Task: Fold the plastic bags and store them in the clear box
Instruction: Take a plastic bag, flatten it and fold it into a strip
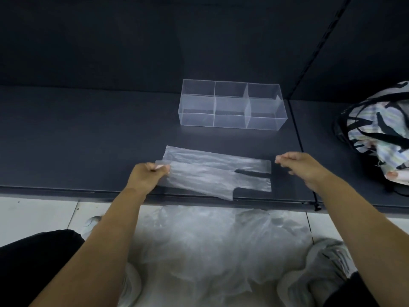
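A translucent plastic bag [212, 171] lies flat and partly folded lengthwise on the dark shelf, its handles pointing right. My left hand [147, 175] pinches the bag's left end. My right hand [298, 166] hovers just past the bag's right edge, fingers curled, and I cannot tell whether it touches the plastic. Behind the bag stands the clear box [231, 105], divided into three compartments with nothing in them. A heap of loose plastic bags [217, 244] lies on the floor between my feet.
The dark shelf [88, 138] has a front edge just under my wrists and a dark back wall. A patterned bag with black straps [378, 131] sits at the right. My grey shoes [327, 267] rest on the white tiled floor.
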